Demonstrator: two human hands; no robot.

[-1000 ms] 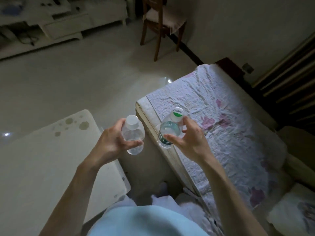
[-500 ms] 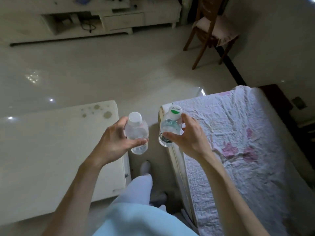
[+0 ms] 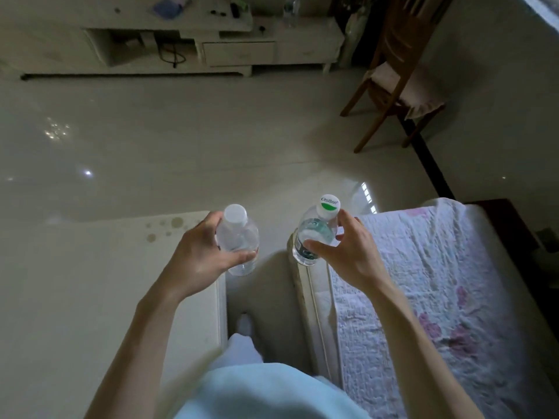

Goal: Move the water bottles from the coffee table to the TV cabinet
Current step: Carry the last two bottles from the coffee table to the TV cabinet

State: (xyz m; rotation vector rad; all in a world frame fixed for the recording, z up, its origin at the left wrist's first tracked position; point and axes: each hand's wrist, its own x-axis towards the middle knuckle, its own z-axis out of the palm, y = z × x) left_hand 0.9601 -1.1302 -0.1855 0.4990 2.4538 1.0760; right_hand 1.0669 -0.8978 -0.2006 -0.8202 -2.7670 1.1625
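Clear plastic, thin-walled and small, makes up both water bottles in the head view. They are probably light and slightly springy under pressure, with smooth sides that could slip in a loose grip. The mid-body looks the safest place to hold, and each is taken there.

The left hand wraps its fingers and thumb around the plain-capped bottle, which has a white lid, no label that can be seen, and water inside. The right hand pinches the green-capped bottle between thumb and fingertips. Its white lid carries a green patch and print, and a dark band circles the lower body.

Both bottles are upright and in the air, apart from each other. They hang over the gap between the pale table on the left and the quilted bed on the right. Neither touches any surface.

The TV cabinet stands well apart across the shiny floor, with small items on its top. A wooden chair sits near its right end. Judging from this, the carry across the room has yet to be made.
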